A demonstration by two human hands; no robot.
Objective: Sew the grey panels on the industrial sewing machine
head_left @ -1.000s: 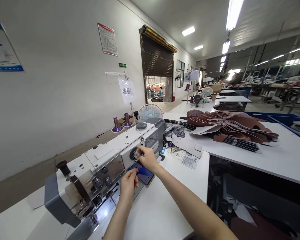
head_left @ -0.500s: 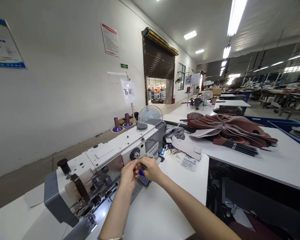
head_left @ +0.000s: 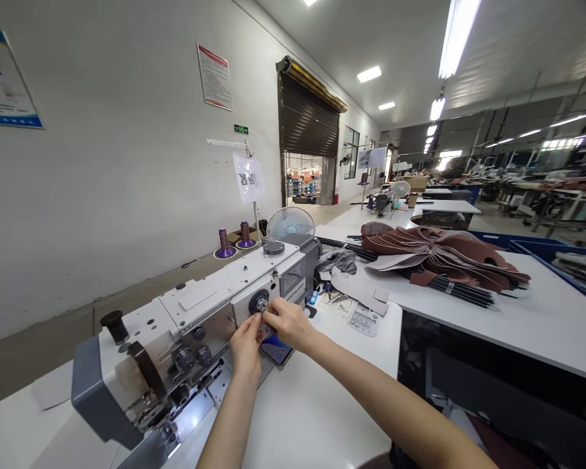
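A white and grey sewing machine stands on the white table in front of me. On its front is a round black dial with a metal hub. My left hand is just below the hub, thumb and fingers pinched together. Beside it, my right hand has its curled fingertips against the hub's right side. Both hands nearly meet there; whatever lies between their fingers is too small or hidden to name. Under my hands lies a flat, blue-purple, phone-like thing, partly covered.
Two cones of brown thread and a white fan are behind the machine. To the right are a grey tray, pale cut pieces and small tools. A stack of brown cut pieces covers part of the neighbouring table.
My right hand has moved up and closer to the hub, its fingertips now beside it. My left hand remains pinched just below. The view has shifted slightly.
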